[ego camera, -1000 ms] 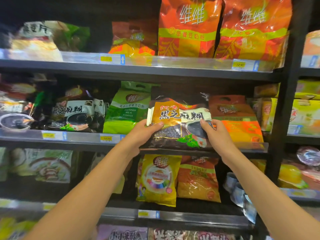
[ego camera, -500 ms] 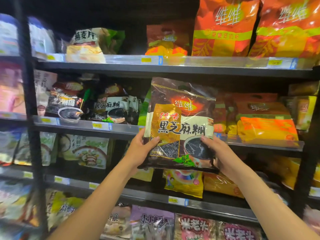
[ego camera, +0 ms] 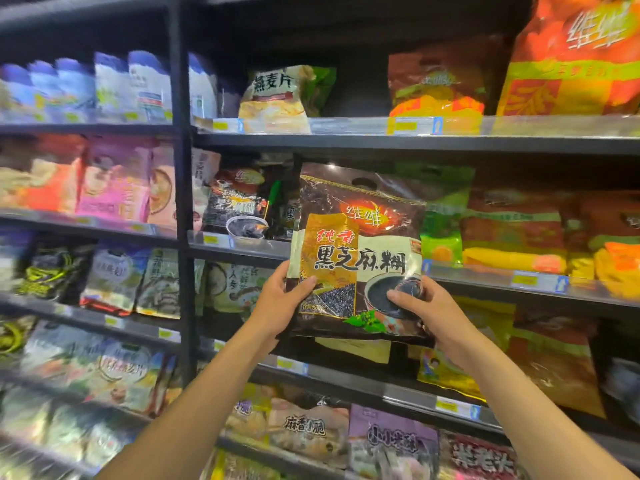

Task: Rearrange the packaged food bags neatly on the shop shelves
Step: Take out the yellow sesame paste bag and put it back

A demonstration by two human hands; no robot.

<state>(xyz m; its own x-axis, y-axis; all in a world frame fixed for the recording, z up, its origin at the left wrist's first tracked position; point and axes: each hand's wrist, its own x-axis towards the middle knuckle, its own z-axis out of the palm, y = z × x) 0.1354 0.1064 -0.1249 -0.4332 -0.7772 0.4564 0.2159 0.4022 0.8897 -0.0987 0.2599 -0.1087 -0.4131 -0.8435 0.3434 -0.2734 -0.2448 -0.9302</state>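
Pinching soft, crinkly dark-brown plastic sesame-paste bag (ego camera: 360,251) at bottom corners, left hand (ego camera: 277,303) and right hand (ego camera: 429,310) clamped; probably slippery.

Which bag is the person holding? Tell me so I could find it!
Find the black upright post between the shelves, then look right to the middle shelf. In front of it, the left hand and right hand hold a dark brown bag. Unlike the green and orange bags behind, it shows big black letters and a bowl of black paste.

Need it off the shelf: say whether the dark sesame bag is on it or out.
Out: both hands, left hand and right hand, hold the bag upright before the shelf.
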